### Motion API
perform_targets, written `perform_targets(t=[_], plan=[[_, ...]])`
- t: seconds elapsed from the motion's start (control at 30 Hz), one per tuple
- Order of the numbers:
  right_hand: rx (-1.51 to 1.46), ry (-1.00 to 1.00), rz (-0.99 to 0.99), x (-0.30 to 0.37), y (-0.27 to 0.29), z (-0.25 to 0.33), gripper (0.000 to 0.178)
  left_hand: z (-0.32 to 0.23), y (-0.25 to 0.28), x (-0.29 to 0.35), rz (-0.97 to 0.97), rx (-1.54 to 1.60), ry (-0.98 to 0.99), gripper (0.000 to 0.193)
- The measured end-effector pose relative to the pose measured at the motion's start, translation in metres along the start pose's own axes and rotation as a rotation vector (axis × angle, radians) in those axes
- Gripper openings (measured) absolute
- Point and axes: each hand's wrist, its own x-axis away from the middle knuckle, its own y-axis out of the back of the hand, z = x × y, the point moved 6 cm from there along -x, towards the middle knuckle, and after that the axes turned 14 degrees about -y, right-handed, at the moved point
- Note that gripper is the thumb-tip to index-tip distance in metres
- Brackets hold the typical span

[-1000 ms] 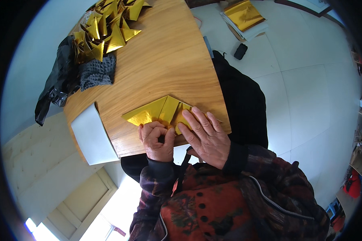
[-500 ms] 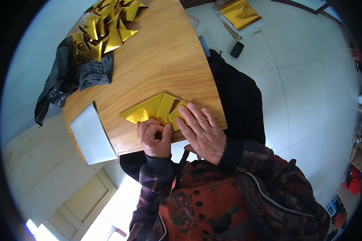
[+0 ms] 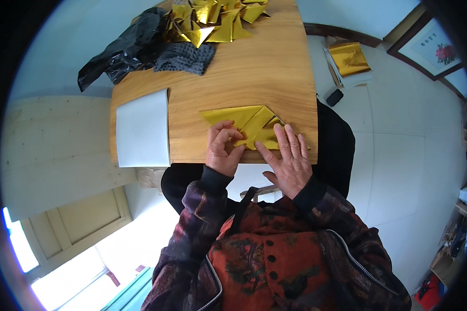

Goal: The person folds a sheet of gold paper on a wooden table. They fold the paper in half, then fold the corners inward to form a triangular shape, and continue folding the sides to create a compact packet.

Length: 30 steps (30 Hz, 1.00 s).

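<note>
A sheet of gold foil paper, folded into a pointed shape with slanting creases, lies near the front edge of the wooden table. My left hand is at its near left side, fingers curled, with thumb and forefinger closed on the near edge of the paper. My right hand rests on the right part of the foil, its fingers stretched out and pressing flat; the thumb sticks out toward my body. Part of the paper's right end is hidden under these fingers.
A pile of folded gold foil pieces sits at the table's far end, beside a black plastic bag and a dark textured cloth. A white sheet lies at the left edge. More gold foil is stacked on the floor.
The view has shifted, so the table sits straighter. My left fingers have loosened from a tighter curl and lifted somewhat; my right hand still lies flat on the foil.
</note>
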Motion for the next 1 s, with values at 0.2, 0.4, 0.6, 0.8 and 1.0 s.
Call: perform_targets(t=[0.2, 0.4, 0.6, 0.8, 1.0], plan=[[0.037, 0.012, 0.005, 0.001, 0.003, 0.004, 0.086, 0.004, -0.007, 0.000, 0.007, 0.032, -0.012, 0.033], [0.141, 0.006, 0.033, 0.000, -0.001, 0.005, 0.087, 0.015, -0.020, 0.004, -0.006, 0.043, 0.021, 0.047], [0.114, 0.005, 0.030, 0.000, -0.002, 0.004, 0.086, 0.019, -0.022, 0.002, 0.035, -0.063, -0.074, 0.052], [0.137, 0.040, -0.002, 0.001, -0.002, 0.002, 0.085, 0.013, -0.019, 0.003, 0.069, -0.135, -0.129, 0.061], [0.128, 0.042, -0.001, 0.006, 0.006, -0.015, 0.084, 0.019, -0.021, 0.002, 0.067, -0.047, -0.063, 0.059]])
